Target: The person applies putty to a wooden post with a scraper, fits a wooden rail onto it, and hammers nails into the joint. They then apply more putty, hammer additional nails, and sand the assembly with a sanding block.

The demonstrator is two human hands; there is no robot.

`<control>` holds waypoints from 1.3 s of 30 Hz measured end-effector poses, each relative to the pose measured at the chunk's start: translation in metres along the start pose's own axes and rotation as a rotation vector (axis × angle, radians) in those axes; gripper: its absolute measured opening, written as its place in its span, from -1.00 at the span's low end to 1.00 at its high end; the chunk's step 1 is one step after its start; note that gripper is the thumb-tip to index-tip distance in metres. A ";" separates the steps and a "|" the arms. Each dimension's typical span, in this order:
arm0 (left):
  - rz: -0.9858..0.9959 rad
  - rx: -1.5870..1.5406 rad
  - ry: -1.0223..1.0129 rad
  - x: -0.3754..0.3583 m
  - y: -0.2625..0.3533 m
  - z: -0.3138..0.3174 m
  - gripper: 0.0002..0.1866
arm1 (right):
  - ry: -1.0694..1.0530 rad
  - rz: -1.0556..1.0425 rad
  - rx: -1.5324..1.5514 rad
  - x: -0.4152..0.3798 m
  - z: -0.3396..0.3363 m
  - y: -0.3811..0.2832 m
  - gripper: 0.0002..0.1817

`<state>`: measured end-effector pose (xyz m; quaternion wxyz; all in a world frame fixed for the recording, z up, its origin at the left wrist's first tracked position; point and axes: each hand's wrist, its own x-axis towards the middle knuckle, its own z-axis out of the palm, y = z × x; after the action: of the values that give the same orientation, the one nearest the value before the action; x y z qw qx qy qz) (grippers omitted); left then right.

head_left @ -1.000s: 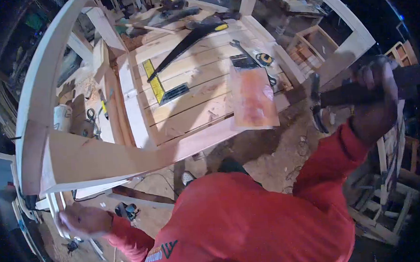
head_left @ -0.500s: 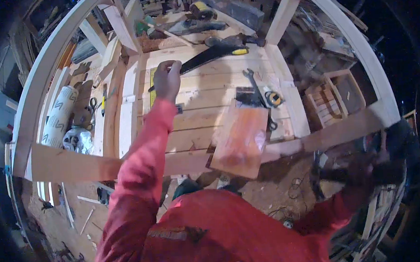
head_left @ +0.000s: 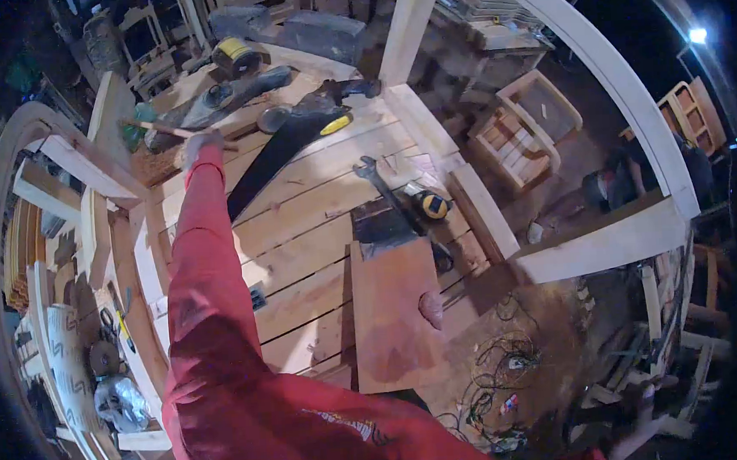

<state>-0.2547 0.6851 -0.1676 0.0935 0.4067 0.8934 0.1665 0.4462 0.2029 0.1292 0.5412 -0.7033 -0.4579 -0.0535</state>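
Observation:
My left hand (head_left: 204,145) reaches across the slatted wooden top (head_left: 298,246) to a thin wooden stick (head_left: 163,129). The fingers look closed around it, and the stick shows on both sides of the hand. Beside that hand lies a handsaw (head_left: 277,158) with a dark blade and a yellow patch on its handle. Low at the right edge is my right hand (head_left: 641,422), away from the slats, its fingers apart and nothing plainly in it. A reddish-brown board (head_left: 396,312) lies at the near side of the slats. Close to it are a spanner (head_left: 383,183) and a yellow-black tape measure (head_left: 434,205).
Pale wooden frame posts (head_left: 408,32) and curved rails surround the slatted top. A yellow spool (head_left: 237,57) and grey blocks (head_left: 323,37) stand at the back. Tangled cord (head_left: 509,360) covers part of the floor. A small wooden chair (head_left: 517,130) is at right.
The view has turned to the right. My left hand has gone from beside the saw's blade to the wooden stick farther back. My right hand is now lower, with its fingers visible.

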 end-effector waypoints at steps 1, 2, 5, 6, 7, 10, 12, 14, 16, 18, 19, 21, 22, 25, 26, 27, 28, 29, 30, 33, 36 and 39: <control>0.022 -0.039 0.058 0.004 -0.001 0.006 -0.44 | -0.032 -0.082 -0.069 0.000 0.000 -0.006 -0.77; 0.047 -0.076 0.116 0.006 -0.003 0.011 -0.47 | -0.028 -0.085 -0.031 0.002 0.001 -0.007 -0.77; -0.079 -0.382 0.491 0.028 -0.023 0.020 -0.54 | -0.043 -0.080 0.207 0.006 0.007 0.013 -0.79; -0.122 -0.478 0.549 0.015 -0.021 0.010 -0.51 | -0.062 -0.086 0.288 0.008 0.010 0.018 -0.80; -0.146 -0.589 0.569 -0.039 0.000 -0.028 -0.47 | -0.084 -0.093 0.371 0.010 0.014 0.024 -0.81; -0.020 -0.854 0.475 -0.202 0.059 -0.110 -0.35 | -0.206 -0.134 0.580 0.025 0.012 0.042 -0.82; 0.281 -0.916 0.411 -0.290 0.063 -0.128 -0.45 | -0.301 -0.167 0.732 0.033 0.016 0.052 -0.83; 0.452 -0.949 0.265 -0.412 0.069 -0.179 -0.46 | -0.409 -0.211 0.870 0.042 0.019 0.054 -0.84; 0.646 -0.759 0.220 -0.507 0.052 -0.245 -0.55 | -0.509 -0.254 1.013 0.051 0.021 0.054 -0.84; 0.709 -0.530 0.307 -0.574 0.024 -0.314 -0.56 | -0.637 -0.325 1.156 0.059 0.030 0.039 -0.84; 0.747 -0.503 0.376 -0.596 0.005 -0.341 -0.57 | -0.705 -0.360 1.216 0.062 0.035 0.029 -0.84; 0.674 -0.228 0.696 -0.634 -0.034 -0.396 -0.61 | -0.825 -0.438 1.307 0.061 0.045 0.001 -0.84; 0.656 -0.287 0.797 -0.641 -0.056 -0.417 -0.63 | -0.886 -0.481 1.338 0.060 0.048 -0.015 -0.84; 0.452 0.063 1.028 -0.658 -0.133 -0.499 -0.66 | -1.015 -0.625 1.365 0.038 0.045 -0.074 -0.83; 0.399 0.110 0.965 -0.660 -0.146 -0.519 -0.65 | -0.995 -0.679 1.342 0.022 0.038 -0.099 -0.84; 0.347 0.159 0.897 -0.659 -0.157 -0.537 -0.62 | -0.965 -0.654 1.375 0.007 0.033 -0.120 -0.84; 0.388 0.175 0.790 -0.653 -0.170 -0.548 -0.59 | -0.935 -0.625 1.411 -0.009 0.029 -0.138 -0.85; 0.578 0.066 0.805 -0.631 -0.189 -0.547 -0.68 | -0.903 -0.595 1.445 -0.024 0.026 -0.156 -0.85; 0.589 0.118 0.731 -0.609 -0.210 -0.549 -0.68 | -0.918 -0.663 1.507 -0.036 0.025 -0.176 -0.85; 0.606 0.165 0.540 -0.571 -0.238 -0.549 -0.66 | -0.964 -0.771 1.663 -0.066 0.008 -0.248 -0.87; 0.722 0.170 0.454 -0.540 -0.255 -0.552 -0.56 | -0.959 -0.831 1.796 -0.101 -0.009 -0.329 -0.89; 0.803 0.129 0.336 -0.529 -0.261 -0.559 -0.55 | -0.802 -0.905 1.864 -0.143 -0.009 -0.407 -0.86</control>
<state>-0.2606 0.0006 0.2701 -0.1508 0.6941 0.6756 0.1976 0.0817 0.1091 0.3414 0.6013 0.2446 -0.6751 0.3505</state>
